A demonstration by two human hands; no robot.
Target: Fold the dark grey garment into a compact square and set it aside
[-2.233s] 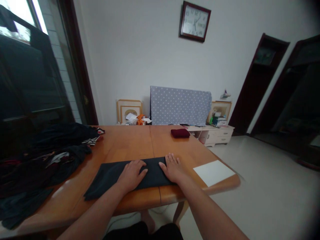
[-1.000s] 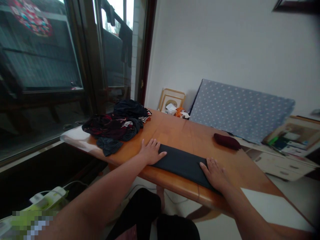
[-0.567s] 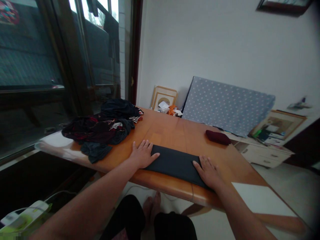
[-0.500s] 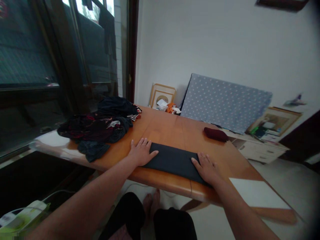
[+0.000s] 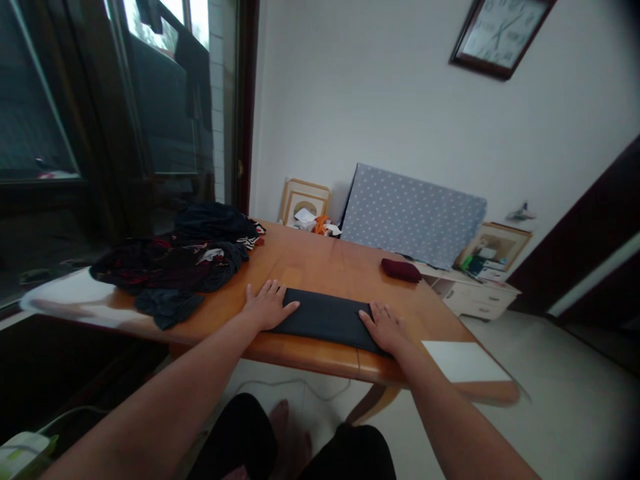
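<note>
A dark, flat folded piece of cloth (image 5: 325, 319) lies as a long strip along the near edge of the wooden table (image 5: 320, 267). My left hand (image 5: 267, 307) rests flat on its left end, fingers spread. On the right end lies my right hand (image 5: 385, 327), also flat with the fingers stretched out. Neither hand grips the cloth. To the left is a heap of dark, crumpled clothes (image 5: 175, 260). A small dark red folded bundle (image 5: 401, 269) sits farther back on the right.
A white sheet (image 5: 465, 361) lies at the table's right end. Beyond the table stand a panel under a dotted grey-blue cloth (image 5: 415, 213), a framed picture (image 5: 305, 200) and a low white cabinet (image 5: 480, 299). A clock (image 5: 503, 33) hangs on the wall.
My view has tilted up and turned right, bringing the wall clock into sight. Both hands stay flat on the folded dark cloth, which looks unchanged.
</note>
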